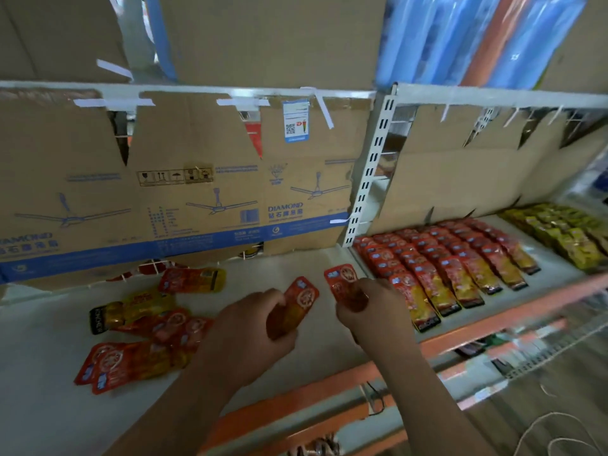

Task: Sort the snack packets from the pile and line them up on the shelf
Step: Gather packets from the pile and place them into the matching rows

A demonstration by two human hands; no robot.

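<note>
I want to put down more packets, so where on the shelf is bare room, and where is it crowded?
Bare shelf lies behind the left hand and right hand, between the pile and the white upright post. Another free patch: in front of the pile. Crowded: the red rows and yellow packets right of the post.

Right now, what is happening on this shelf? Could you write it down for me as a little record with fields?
left hand: grips one red packet
right hand: grips a second red packet
loose pile: red and yellow packets lying mixed at the left of the shelf
red rows: lined up neatly to the right of the hands
yellow rows: lined up further right
cardboard sheet: stands behind the pile and bears ceiling-fan drawings
</note>
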